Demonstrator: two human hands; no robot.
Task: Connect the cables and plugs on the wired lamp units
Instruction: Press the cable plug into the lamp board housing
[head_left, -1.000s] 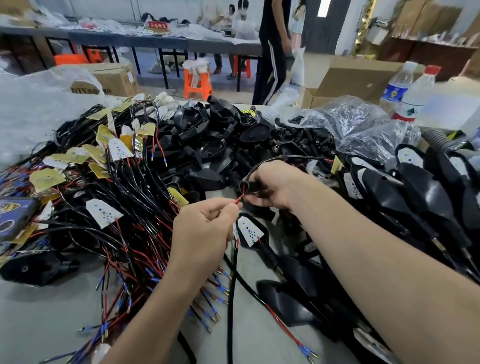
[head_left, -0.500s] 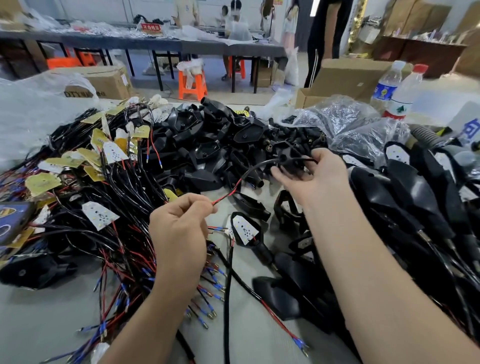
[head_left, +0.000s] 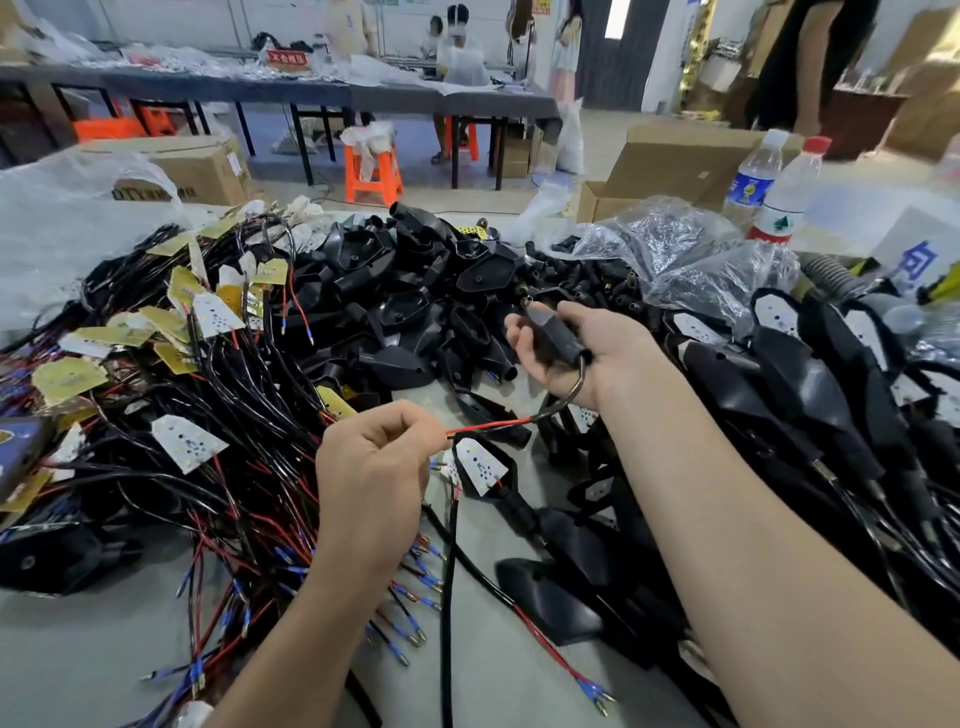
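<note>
Bare table (head_left: 78, 654) at 6 o'clock. Left hand (head_left: 369, 467) pinches red wire (head_left: 488, 427). Right hand (head_left: 610, 361), 1 o'clock, grips black sleeve (head_left: 553, 335).

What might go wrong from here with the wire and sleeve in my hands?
The left hand pinches only the thin red wire; a hard pull may strain it. The right hand holds the black sleeve with half-open fingers; it may slip. The tangled wire pile beside the left hand may snag the cable.
</note>
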